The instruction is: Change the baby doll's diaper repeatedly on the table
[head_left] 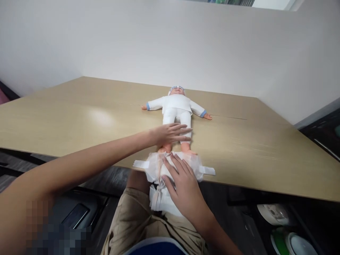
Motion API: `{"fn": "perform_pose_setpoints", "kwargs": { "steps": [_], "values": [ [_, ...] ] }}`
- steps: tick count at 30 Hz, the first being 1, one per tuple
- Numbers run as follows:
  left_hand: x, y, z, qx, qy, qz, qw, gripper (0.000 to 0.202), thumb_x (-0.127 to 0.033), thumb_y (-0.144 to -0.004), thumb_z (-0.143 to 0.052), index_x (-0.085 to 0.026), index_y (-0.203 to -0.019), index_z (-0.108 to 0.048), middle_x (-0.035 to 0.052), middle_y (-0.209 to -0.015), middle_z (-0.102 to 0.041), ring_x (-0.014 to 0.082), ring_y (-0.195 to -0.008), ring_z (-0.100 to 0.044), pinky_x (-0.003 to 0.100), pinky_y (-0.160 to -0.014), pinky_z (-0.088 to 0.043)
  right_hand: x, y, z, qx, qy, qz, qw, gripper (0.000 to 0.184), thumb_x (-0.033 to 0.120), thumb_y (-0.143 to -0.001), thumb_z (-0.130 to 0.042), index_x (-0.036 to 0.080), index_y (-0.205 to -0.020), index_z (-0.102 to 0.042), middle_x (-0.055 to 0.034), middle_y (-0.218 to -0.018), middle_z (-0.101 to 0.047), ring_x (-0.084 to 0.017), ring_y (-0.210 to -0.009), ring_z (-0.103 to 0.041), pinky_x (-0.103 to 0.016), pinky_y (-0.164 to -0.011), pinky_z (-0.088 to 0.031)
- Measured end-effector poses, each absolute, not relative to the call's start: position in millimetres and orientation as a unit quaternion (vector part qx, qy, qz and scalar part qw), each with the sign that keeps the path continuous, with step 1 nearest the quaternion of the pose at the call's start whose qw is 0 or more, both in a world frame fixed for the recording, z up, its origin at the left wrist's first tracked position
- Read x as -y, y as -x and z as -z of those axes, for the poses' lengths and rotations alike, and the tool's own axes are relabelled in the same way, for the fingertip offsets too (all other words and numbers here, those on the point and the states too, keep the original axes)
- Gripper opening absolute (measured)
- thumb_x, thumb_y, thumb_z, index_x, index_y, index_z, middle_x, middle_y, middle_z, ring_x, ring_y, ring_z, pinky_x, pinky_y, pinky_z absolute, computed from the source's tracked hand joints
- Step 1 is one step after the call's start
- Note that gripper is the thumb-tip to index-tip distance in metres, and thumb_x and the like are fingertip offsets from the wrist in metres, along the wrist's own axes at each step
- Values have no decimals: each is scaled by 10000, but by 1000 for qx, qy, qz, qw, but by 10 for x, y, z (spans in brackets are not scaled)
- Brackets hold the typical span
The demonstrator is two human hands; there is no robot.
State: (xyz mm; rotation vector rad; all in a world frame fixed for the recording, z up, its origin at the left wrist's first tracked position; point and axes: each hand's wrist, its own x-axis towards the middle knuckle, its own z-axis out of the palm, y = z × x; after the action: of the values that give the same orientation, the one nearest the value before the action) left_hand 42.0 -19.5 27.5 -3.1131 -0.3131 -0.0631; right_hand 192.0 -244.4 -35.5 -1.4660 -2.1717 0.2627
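Right hand (183, 184) on diaper (164, 170) astride table edge (255, 186), wide tabletop (252, 148) either side

We see two bare hands, the left hand (171, 134) a little blurred and the right hand (184, 186) sharper, both with slender fingers. The left arm (92, 159) is bare along the whole length we can make out, and the right forearm (215, 226) is bare too. Below, we find loose khaki shorts (130, 223) in plain woven cloth, with soft folds and creases gathering over the lap; the leg ends in a simple hem above a bare knee (138, 180). At the bottom edge we notice a dark blue top (156, 249), finished with a pale, curved band (156, 239) along its border.
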Motion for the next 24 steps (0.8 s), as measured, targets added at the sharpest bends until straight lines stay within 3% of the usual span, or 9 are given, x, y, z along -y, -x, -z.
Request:
{"fn": "perform_pose_setpoints", "kwargs": {
  "steps": [3,6,8,12,16,20,24],
  "values": [
    [150,-484,-211,77,995,58,12,808,-36,-761,-806,-341,-1498,-676,50,-1820,-443,414,-1674,-400,562,-1364,-310,2424,-1975,320,799,534,-114,253,555,326,-1137,-591,297,-1690,-558,-75,-1766,-518,-332,-1649,-468,-620,-1342,-442],
    [114,-508,-170,57,985,152,-51,388,-144,-917,-762,-376,-1228,-789,22,-1595,-702,352,-1480,-614,527,-1288,-413,2403,-2047,310,806,520,-115,258,596,312,-1112,-624,326,-1702,-543,-62,-1761,-524,-346,-1624,-508,-614,-1302,-505],
    [104,-526,-158,51,972,206,-96,240,-200,-980,-734,-379,-1123,-803,7,-1484,-775,310,-1358,-689,477,-1209,-488,2379,-2097,328,820,503,-105,253,665,322,-1087,-658,330,-1732,-498,-62,-1770,-506,-361,-1611,-526,-610,-1272,-543],
    [95,-542,-298,47,956,251,-143,230,-292,-977,-731,-344,-1192,-795,27,-1430,-803,303,-1246,-736,455,-1119,-545,2243,-2175,352,834,496,-85,225,767,406,-1067,-713,351,-1773,-418,-54,-1790,-466,-393,-1613,-518,-650,-1270,-536],
    [15,-512,-711,98,927,300,-203,372,-302,-956,-682,-252,-1315,-767,63,-1337,-821,279,-1172,-770,437,-1058,-572,1967,-2220,314,835,511,-91,185,679,411,-1128,-616,351,-1773,-413,-38,-1818,-413,-368,-1667,-442,-689,-1344,-428],
    [-142,-499,-1159,186,898,314,-247,354,-257,-876,-749,-215,-1225,-791,23,-1133,-833,234,-1019,-772,349,-917,-581,1597,-2254,312,839,511,-101,156,621,443,-1167,-538,350,-1769,-418,-27,-1841,-375,-322,-1716,-354,-647,-1401,-332],
    [-277,-503,-1420,196,896,319,-240,299,-357,-858,-813,-190,-1105,-803,45,-1091,-815,262,-1036,-747,362,-918,-568,1075,-2282,367,844,511,-86,137,603,464,-1190,-461,313,-1771,-417,-52,-1853,-361,-309,-1728,-324,-628,-1409,-301]
  ]
}}
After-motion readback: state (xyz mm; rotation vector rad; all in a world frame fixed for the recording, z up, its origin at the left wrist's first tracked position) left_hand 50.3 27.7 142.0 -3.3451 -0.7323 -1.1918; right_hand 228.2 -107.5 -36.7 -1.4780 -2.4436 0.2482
